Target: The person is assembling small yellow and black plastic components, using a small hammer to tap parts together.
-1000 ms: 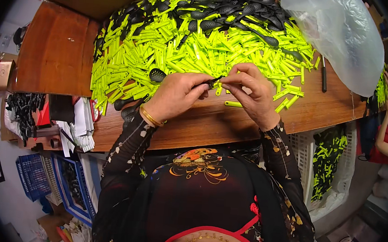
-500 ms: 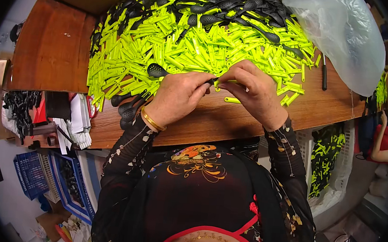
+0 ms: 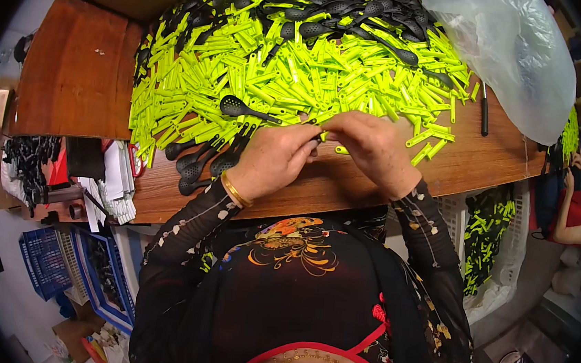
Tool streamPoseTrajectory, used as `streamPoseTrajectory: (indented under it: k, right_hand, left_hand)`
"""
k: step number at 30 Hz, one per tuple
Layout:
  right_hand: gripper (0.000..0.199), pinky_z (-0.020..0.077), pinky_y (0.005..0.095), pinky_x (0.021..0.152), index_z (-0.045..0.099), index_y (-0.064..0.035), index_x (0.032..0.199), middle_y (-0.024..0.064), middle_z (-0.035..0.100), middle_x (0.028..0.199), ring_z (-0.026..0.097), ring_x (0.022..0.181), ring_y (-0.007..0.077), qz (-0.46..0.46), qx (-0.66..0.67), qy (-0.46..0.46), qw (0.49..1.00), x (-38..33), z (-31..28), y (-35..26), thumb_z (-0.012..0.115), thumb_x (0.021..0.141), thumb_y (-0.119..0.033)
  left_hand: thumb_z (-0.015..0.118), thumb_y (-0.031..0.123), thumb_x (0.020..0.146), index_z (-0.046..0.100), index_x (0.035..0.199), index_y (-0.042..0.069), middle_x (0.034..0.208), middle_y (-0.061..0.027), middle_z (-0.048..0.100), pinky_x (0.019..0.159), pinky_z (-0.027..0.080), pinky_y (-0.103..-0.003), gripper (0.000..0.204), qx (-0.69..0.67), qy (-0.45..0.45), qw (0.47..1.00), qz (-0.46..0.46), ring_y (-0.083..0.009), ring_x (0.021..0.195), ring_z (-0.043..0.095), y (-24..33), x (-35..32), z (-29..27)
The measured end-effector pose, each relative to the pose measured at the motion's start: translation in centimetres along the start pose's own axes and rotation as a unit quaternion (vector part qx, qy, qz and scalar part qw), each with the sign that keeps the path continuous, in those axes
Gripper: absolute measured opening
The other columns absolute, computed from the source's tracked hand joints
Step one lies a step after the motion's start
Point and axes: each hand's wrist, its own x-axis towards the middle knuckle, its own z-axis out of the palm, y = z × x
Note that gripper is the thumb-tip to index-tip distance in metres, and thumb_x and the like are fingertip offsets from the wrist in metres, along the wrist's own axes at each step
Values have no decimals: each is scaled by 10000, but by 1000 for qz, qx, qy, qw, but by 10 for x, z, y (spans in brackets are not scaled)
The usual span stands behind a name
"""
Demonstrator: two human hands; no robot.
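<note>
Both hands are meeting at the table's near edge: the left hand [image 3: 273, 160] and right hand [image 3: 371, 146] are pinching one black slotted spoon [image 3: 318, 137] between fingertips. The large heap of yellow-green handles [image 3: 300, 72] and loose black spoons [image 3: 199, 163] is suggesting most assembly remains.

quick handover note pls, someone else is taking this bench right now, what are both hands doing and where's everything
Left hand and right hand meet at the wooden table's front edge, pinching a small black piece; what it is cannot be told.
Big heap of neon-yellow plastic handles lies just beyond the hands, black slotted plastic spoons mixed in and behind.
A few black spoons lie left of the left hand.
Clear plastic bag at far right.
Most of the heap remains.
</note>
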Motion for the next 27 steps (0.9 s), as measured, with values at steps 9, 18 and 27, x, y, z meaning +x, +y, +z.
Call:
streamPoseTrajectory:
  k: [9, 18, 27]
  right_hand:
    - [164, 538, 412, 791, 771, -123, 1002, 73, 763, 959, 716, 917, 288, 38, -41, -42, 998, -48, 34, 0, 835, 883, -216]
    - [123, 538, 418, 829, 809, -111, 1057, 85, 772, 969, 707, 920, 287, 101, -66, 32, 992, -67, -24, 62, 795, 938, -139]
    - [335, 566, 427, 944, 783, -142, 1160, 82, 733, 1203, 679, 1142, 311, 258, -265, 103, 923, -138, -109, 94, 650, 903, 28]
  left_hand:
    - [808, 295, 951, 784, 1065, 51, 902, -153, 754, 662, 557, -422, 271, 67, 30, 997, 27, -358, 772, 726, -5, -23, 27]
    - [784, 110, 874, 796, 1168, 133, 1084, -27, 711, 917, 457, -429, 296, 220, 43, 971, 79, -251, 1059, 642, -36, -36, 36]
    - [662, -23, 841, 707, 1385, 107, 1342, -96, 620, 1115, 370, -483, 561, 302, 123, 945, -7, -319, 1325, 545, -56, -28, 37]
